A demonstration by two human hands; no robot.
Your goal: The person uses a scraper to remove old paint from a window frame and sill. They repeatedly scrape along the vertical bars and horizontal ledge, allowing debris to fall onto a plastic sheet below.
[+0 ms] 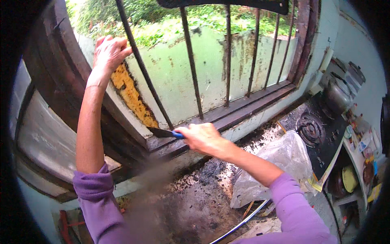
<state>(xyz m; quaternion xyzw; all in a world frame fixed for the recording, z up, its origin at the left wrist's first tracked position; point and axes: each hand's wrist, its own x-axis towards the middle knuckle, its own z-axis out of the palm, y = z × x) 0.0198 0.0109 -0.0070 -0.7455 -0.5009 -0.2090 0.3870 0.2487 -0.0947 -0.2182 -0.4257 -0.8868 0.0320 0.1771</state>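
Note:
My right hand (202, 137) grips the blue handle of a scraper (160, 132). Its dark flat blade points left, at the window's lower left corner, by the bottom end of an exposed yellow-brown strip (131, 93). Higher up, the fingers of my left hand (110, 52) curl over the upper edge of a translucent sheet (164, 76), left of the first bar; the fingertips are partly hidden. The stained sheet has a ragged top edge and covers the lower window opening behind several dark vertical bars (189, 61).
Below the sill (256, 103), dark debris (213, 169) litters the grimy counter (186, 210). A crumpled clear plastic bag (283, 152) lies beside a black gas stove (323, 143) bearing a metal kettle (338, 93). An open window sash (48, 122) stands at left.

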